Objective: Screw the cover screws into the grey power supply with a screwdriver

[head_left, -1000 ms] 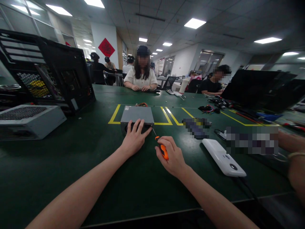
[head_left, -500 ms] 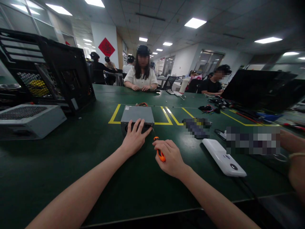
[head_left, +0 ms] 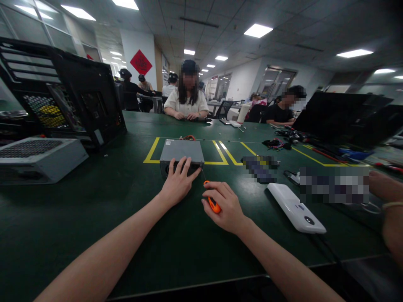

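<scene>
A grey metal computer power supply (head_left: 182, 150) lies on the green table in front of me. My left hand (head_left: 178, 184) holds it at its near side, fingers spread over the top edge and thumb along the front toward the right corner. In my right hand (head_left: 224, 207) is a screwdriver (head_left: 214, 205) with an orange and black handle. Its thin shaft points up and left to the power supply's front right corner, close to my left thumb. Whether the tip sits in a screw is too small to tell.
A black computer case (head_left: 103, 100) and a larger grey power supply (head_left: 40, 161) stand at left. To the right are a white oblong device (head_left: 296, 207), cables (head_left: 277, 144) and a dark monitor (head_left: 340, 119). A person (head_left: 186, 98) sits opposite; another person's arm (head_left: 392, 214) reaches in at right.
My right hand's fingers have loosened and shifted around the screwdriver handle, the forefinger and thumb further apart. My left hand and the power supply stay in place.
</scene>
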### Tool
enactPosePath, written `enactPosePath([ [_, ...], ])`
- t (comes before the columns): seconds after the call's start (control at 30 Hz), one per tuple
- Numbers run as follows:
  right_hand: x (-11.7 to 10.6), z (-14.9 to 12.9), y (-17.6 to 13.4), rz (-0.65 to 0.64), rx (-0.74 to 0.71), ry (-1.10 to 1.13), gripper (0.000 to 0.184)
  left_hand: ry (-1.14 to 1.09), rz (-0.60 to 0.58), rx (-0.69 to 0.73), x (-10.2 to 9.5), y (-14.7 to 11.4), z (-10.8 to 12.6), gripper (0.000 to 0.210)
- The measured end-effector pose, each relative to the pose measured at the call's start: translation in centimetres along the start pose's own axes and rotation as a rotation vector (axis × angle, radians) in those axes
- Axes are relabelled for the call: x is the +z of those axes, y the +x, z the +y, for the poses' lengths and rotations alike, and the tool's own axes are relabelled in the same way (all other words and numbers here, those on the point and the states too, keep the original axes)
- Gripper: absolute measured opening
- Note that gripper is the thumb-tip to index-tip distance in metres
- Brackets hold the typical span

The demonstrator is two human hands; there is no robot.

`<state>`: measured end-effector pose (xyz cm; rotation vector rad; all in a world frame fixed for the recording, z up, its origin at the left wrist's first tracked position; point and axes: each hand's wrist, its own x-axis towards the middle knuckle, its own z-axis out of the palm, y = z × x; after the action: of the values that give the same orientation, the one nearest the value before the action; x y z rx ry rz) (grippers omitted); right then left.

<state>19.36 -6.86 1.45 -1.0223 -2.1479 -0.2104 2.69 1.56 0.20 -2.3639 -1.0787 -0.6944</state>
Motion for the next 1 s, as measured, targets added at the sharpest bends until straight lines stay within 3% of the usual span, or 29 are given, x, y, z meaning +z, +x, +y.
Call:
enactPosePath([
  [0.1,0.08,-0.03,-0.03,0.036,0.071,0.061,0.024,-0.006,0.0,0.0,0.01,0.0,-0.03,0.05],
  [0.3,0.21,0.2,-0.15,0.013,-0.013,-0.035,0.005,-0.004,-0.006,0.002,-0.08,0.0,-0.02,0.05],
  [0.47,0.23,0.18,-0.18,0.078,0.073,0.04,0.022,-0.005,-0.005,0.001,-0.08,0.0,0.01,0.051],
  [0.63,0.12,0.13,-0.25,0.058,-0.016,-0.059,0.012,-0.003,-0.002,0.0,0.07,0.0,0.0,0.05],
  [0.8,0.04,-0.03,-0.27,0.081,0.047,-0.011,0.024,-0.006,-0.004,0.004,0.03,0.01,-0.03,0.05],
  [1.0,0.07,0.03,-0.22,0.093,-0.02,-0.14,0.008,-0.014,0.005,0.001,-0.12,0.03,0.0,0.051],
])
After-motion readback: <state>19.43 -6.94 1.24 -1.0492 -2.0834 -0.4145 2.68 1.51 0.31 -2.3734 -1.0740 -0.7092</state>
